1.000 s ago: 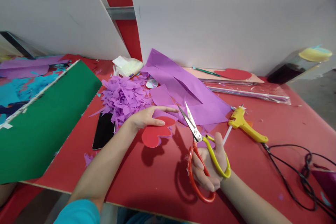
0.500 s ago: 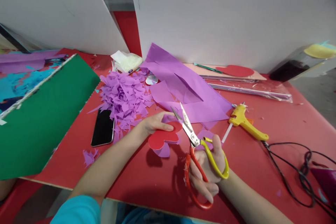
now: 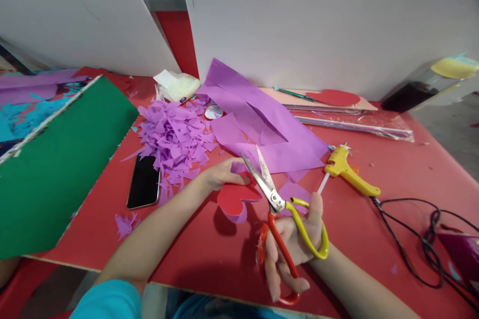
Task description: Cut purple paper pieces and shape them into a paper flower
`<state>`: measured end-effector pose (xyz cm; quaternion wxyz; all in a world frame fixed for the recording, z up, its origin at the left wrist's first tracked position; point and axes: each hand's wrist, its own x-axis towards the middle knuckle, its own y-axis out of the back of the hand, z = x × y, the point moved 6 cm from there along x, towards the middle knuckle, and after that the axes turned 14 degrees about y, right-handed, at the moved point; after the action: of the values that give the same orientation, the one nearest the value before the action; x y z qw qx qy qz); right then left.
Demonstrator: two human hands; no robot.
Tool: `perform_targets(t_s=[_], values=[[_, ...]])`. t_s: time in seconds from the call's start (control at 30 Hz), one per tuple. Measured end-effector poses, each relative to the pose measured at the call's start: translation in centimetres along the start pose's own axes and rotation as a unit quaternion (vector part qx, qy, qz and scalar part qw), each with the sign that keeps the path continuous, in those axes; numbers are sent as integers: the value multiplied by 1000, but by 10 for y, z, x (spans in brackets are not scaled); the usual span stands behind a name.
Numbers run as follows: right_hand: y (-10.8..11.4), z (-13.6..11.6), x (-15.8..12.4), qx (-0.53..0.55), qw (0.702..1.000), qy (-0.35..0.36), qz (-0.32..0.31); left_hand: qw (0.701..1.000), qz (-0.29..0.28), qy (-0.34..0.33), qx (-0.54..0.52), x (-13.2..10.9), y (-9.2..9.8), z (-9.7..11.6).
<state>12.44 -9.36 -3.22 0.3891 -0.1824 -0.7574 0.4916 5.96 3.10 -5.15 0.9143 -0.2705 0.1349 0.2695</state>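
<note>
Right hand (image 3: 295,239) grasps a pair of scissors (image 3: 276,202) by the handles, 1 loop yellow and 1 red; left hand (image 3: 226,173) grips a red paper shape (image 3: 232,198) along its far edge, with purple paper (image 3: 237,218) showing beneath. White panels (image 3: 318,20) stand along the far side of the red bench (image 3: 202,259). A green board (image 3: 71,169) fills much of the left side. Purple sheets (image 3: 262,124) overlap at the far middle, and a heap of purple scraps (image 3: 174,134) lies to their left. Black cord (image 3: 407,254) loops at the near right, running from a yellow glue gun (image 3: 346,169) that lies right of the scissors. At the far right is a clear container (image 3: 409,93) with dark contents. The scissors are raised above the bench, blades parted, pointing far and left, tips just beside the left hand; whether they touch the paper I cannot tell. A dark-screened phone (image 3: 144,184) lies left, its far end at the heap. Near the middle, the red paper shape hangs above the bench, left of the scissors. A green pen (image 3: 295,93) lies far right of the heap, and a shiny disc (image 3: 214,111) sits between heap and sheets.
</note>
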Motion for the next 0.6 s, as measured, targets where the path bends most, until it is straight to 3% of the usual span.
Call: perform_targets(t_s=[0.2, 0.27, 0.37, 0.47, 0.6], values=[[7, -2, -7, -35, 996, -11, 79, 994, 95, 52, 22, -1, 15, -4], [9, -10, -7, -55, 994, 2, 98, 982, 148, 63, 98, -5, 20, 2], [15, -28, -3, -101, 982, 69, 143, 935, 187, 28, 300, -11, 17, 22], [26, -51, -3, -183, 936, 167, 251, 899, 167, 27, 404, -19, 10, 32], [38, -68, -11, -322, 835, 215, 392, 880, 116, 2, 461, -28, -5, 38]])
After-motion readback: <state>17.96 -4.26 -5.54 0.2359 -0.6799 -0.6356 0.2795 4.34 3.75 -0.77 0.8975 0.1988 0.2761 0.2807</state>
